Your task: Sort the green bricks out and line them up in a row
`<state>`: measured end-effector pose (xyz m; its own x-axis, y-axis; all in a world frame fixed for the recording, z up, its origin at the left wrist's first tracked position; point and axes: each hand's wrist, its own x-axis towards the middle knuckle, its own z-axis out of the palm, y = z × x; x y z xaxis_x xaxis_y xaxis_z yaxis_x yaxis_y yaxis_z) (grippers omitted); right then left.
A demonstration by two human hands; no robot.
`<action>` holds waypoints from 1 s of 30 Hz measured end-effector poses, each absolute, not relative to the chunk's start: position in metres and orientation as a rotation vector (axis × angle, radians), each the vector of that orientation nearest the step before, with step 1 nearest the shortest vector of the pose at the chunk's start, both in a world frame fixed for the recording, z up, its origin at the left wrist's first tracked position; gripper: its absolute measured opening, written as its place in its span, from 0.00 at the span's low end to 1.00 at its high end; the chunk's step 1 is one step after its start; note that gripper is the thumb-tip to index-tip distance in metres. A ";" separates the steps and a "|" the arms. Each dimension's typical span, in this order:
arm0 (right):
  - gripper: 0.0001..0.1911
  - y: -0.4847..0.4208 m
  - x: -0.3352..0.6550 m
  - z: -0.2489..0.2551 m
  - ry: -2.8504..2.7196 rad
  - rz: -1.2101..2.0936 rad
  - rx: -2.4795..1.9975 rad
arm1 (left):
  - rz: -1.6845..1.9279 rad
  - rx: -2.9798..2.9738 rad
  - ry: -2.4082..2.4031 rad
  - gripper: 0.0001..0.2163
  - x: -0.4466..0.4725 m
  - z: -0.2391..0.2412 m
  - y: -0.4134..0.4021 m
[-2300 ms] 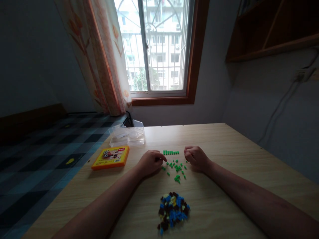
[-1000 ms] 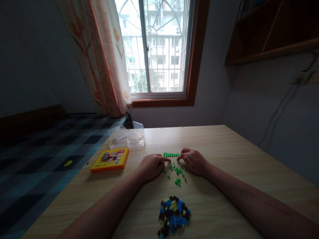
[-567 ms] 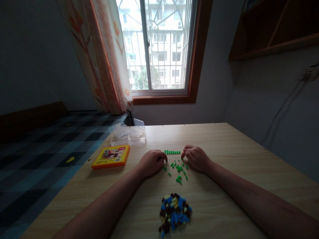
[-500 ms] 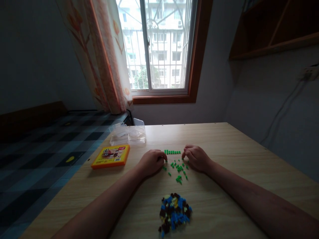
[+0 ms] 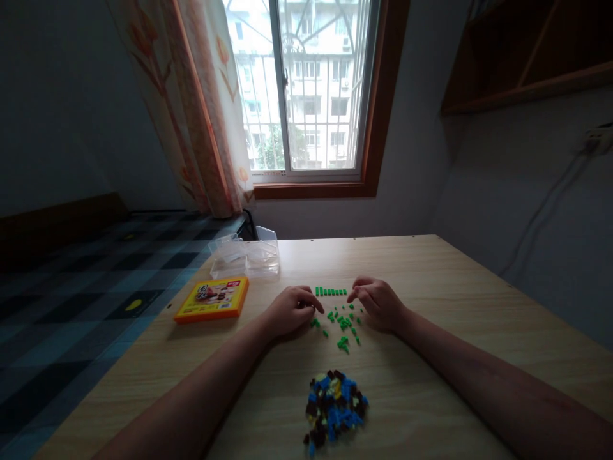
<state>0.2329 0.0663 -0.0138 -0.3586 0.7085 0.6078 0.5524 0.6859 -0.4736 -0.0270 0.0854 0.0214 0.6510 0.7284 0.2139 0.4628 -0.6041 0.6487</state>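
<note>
Beneath everything, pale table point(image 5: 421, 268), with bed point(image 5: 119, 268) alongside at left and window point(image 5: 316, 96) beyond. Near the far left corner, clear trays point(image 5: 221, 265); closer, on the same side, yellow box point(image 5: 212, 299) lying flat. In the middle, left hand point(image 5: 293, 311), index finger stretched toward the tabletop, other fingers curled. Opposite, right hand point(image 5: 378, 303), loosely curled, index tip angled down. No grip on anything visible in either; cannot tell what, if anything, lies inside the curl. Nearest the body, heap point(image 5: 335, 409) of brown, blue and yellow bits, well apart from both hands. Between and just below the hands, loose greens point(image 5: 344, 324), scattered. Past them, short straight green row point(image 5: 321, 291), two longer pieces at its left end, right fingertip near the other end.

Just changed: right index tip lifted off one small piece point(image 5: 352, 306), now in plain view beneath; left index straighter than half a second ago, with the piece formerly at its tip out of sight, perhaps hidden underneath. Row apparently unaltered. By judgement, fingers repositioned, nothing added to the row, many greens unplaced.
</note>
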 end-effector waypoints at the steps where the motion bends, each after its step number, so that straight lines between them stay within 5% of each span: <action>1: 0.23 0.066 0.232 -0.013 -2.063 0.242 -0.964 | 0.629 2.328 0.917 0.16 -0.026 0.021 0.085; 30: 0.20 0.056 0.222 -0.004 -2.238 0.428 -0.805 | 0.647 2.490 1.050 0.12 -0.022 0.014 0.084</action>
<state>0.2222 0.0558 -0.0037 -0.5543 0.6571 0.5109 0.4223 0.7509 -0.5078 -0.0216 0.0840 0.0142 0.6186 0.7379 0.2699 0.5726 -0.6586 0.4882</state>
